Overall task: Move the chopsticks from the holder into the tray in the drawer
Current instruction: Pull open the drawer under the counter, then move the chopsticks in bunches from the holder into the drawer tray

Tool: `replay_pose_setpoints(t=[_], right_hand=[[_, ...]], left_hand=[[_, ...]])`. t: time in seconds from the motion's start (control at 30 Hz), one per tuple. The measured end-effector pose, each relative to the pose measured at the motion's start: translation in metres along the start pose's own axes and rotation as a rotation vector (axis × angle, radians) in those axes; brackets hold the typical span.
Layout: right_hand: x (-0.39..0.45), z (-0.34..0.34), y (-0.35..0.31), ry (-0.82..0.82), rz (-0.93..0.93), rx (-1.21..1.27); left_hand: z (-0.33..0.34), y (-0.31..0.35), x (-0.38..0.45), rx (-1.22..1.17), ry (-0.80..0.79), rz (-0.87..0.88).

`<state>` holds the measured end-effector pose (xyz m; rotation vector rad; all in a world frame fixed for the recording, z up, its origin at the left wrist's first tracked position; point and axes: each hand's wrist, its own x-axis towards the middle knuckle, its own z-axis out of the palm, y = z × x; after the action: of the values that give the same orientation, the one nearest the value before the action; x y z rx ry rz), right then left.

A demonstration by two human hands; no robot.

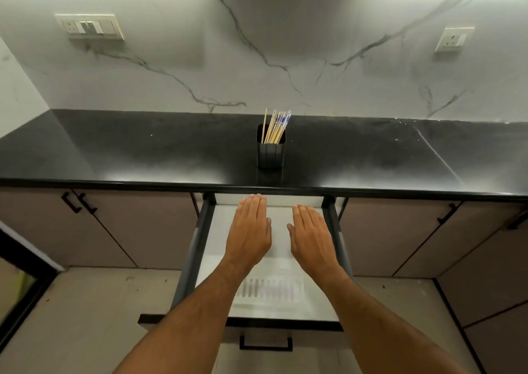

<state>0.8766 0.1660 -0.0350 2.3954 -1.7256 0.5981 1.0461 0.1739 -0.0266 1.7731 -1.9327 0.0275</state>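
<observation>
A black square holder stands on the black countertop, near its front edge. Several wooden chopsticks with blue-and-white tops lean upright in it. Below the counter a drawer is pulled out. A pale slotted tray lies in its near part, blurred. My left hand and my right hand hover flat, palms down, over the far part of the drawer. Both hands hold nothing, with the fingers straight and together. They are below and in front of the holder, apart from it.
Brown cabinet doors with black handles flank the drawer on both sides. The drawer front with its black handle is nearest me. A marble backsplash carries a switch plate and a socket. A dark-framed panel stands at lower left.
</observation>
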Motion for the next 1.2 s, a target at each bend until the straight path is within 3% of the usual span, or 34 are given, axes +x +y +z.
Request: replay_pose_setpoints(t=[0.4, 0.6, 1.2], right_hand=[[0.135, 0.009, 0.008, 0.018, 0.017, -0.049], [0.207, 0.008, 0.005, 0.137, 0.089, 0.062], [0.341, 0.054, 0.055, 0.094, 0.172, 0.12]], left_hand=[[0.011, -0.036, 0.14, -0.004, 0.129, 0.133], [0.013, -0.053, 0.214, -0.048, 0.118, 0.155], [0.066, -0.053, 0.345, -0.041, 0.035, 0.202]])
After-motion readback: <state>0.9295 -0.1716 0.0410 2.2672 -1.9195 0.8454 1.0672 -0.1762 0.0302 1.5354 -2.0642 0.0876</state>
